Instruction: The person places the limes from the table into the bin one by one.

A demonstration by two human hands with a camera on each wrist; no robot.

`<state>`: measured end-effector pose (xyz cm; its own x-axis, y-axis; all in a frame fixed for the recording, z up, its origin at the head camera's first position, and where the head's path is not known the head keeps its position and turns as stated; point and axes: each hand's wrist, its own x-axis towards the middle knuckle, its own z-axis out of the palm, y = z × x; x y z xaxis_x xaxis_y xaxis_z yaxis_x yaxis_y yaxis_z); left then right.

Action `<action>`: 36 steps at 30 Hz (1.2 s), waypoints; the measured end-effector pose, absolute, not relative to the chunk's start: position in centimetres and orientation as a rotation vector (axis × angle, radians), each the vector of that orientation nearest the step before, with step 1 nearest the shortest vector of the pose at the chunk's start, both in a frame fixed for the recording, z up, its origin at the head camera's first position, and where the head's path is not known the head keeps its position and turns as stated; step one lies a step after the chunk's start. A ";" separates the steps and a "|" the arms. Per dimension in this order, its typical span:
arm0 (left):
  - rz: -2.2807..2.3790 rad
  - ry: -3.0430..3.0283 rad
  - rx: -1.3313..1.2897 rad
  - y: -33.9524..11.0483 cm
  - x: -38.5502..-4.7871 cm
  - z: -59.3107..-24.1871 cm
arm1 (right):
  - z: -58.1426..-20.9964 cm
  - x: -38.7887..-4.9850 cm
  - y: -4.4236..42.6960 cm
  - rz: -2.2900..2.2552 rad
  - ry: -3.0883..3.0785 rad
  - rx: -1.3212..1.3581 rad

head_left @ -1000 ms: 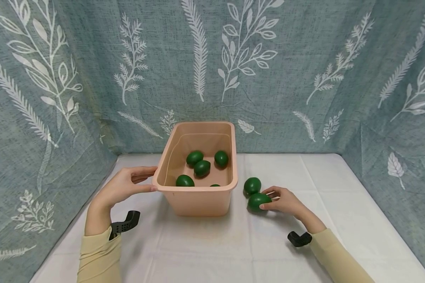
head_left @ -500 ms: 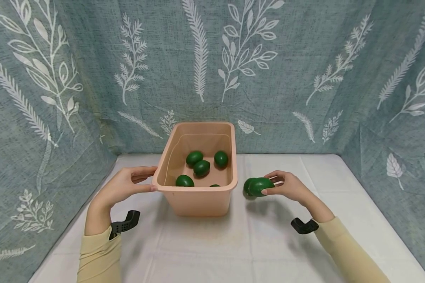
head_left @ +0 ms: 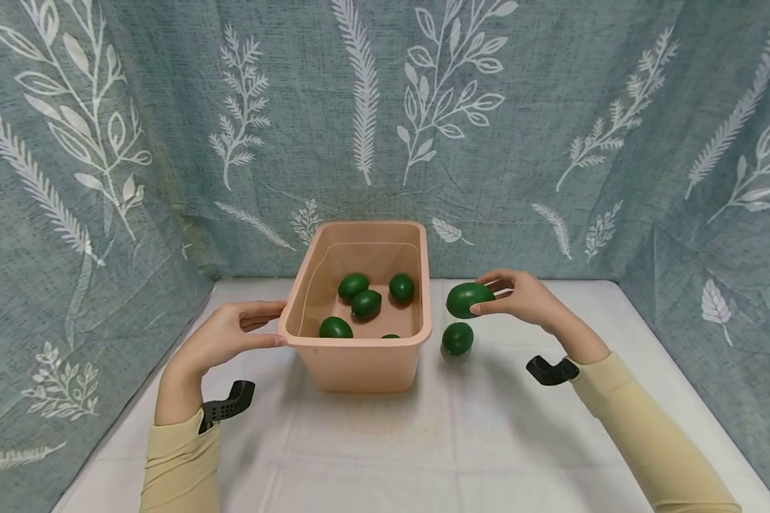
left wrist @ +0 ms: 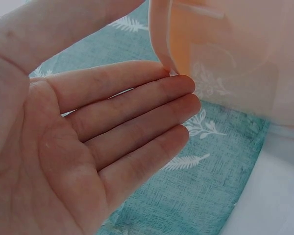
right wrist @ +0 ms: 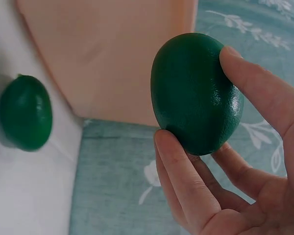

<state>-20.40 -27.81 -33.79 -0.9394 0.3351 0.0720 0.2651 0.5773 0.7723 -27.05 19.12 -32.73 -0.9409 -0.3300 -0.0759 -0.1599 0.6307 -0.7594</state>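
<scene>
My right hand (head_left: 522, 299) pinches a dark green lime (head_left: 467, 300) between thumb and fingers, lifted above the table to the right of the pink bin. In the right wrist view the held lime (right wrist: 188, 93) shows a glossy, pebbled skin. A second lime (head_left: 458, 338) lies on the table below it, beside the bin. With straight fingers my left hand (head_left: 224, 331) touches the left rim of the pink bin (head_left: 353, 343); its fingertips (left wrist: 183, 85) meet the rim's edge. Several limes (head_left: 366, 304) lie inside the bin, one mostly hidden by the front wall.
A white cloth covers the table (head_left: 372, 449). Blue-green curtains (head_left: 282, 114) with white leaf prints stand behind and at both sides. Each wrist wears a black camera mount (head_left: 552, 371).
My right hand has raised the lime off the table and moved it away from me, past the second lime, which now shows fully. The left hand and the bin stay in place.
</scene>
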 end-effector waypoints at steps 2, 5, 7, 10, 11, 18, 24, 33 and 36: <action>1.306 2.719 0.517 -27.8 -20.4 -33.8 | -32.1 -27.3 18.8 -1.197 2.646 -0.419; 1.305 2.722 0.520 -27.8 -20.4 -33.7 | -31.4 -27.8 18.4 -1.187 2.660 -0.434; 1.305 2.722 0.526 -27.7 -20.4 -33.7 | -31.1 -28.2 18.2 -1.173 2.676 -0.443; 1.313 2.716 0.530 -27.6 -20.4 -33.7 | -30.5 -28.6 17.8 -1.143 2.701 -0.450; 1.315 2.713 0.533 -27.6 -20.3 -33.7 | -30.3 -28.8 17.7 -1.135 2.704 -0.455; 1.321 2.710 0.544 -27.6 -20.2 -33.5 | -28.7 -29.7 16.5 -1.106 2.719 -0.492; 1.314 2.716 0.536 -27.5 -20.3 -33.5 | -27.6 -30.1 15.0 -1.072 2.726 -0.514; 1.303 2.726 0.513 -27.6 -20.2 -33.6 | -26.8 -30.5 12.4 -1.030 2.720 -0.560; 1.304 2.727 0.512 -27.7 -20.2 -33.6 | -26.6 -30.6 11.6 -1.009 2.715 -0.573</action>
